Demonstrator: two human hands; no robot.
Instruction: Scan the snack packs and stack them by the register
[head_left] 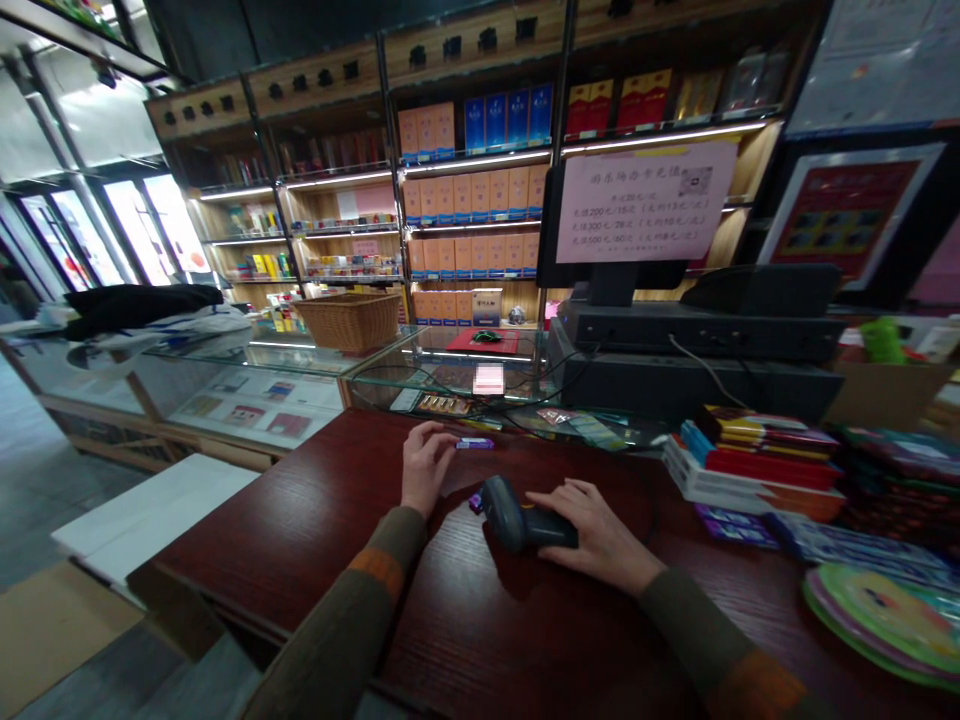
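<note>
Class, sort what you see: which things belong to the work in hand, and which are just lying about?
Seemingly in use:
- handheld scanner, in the right grip
- purple packet, by the left grip

Lying about:
- wicker basket
- dark cloth
- round green-edged stack

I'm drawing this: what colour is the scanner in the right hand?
The scanner is dark grey; the head view shows it best.

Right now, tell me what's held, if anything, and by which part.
The right hand holds the scanner by its handle; the left hand is at a purple packet, its grip unclear.
</note>
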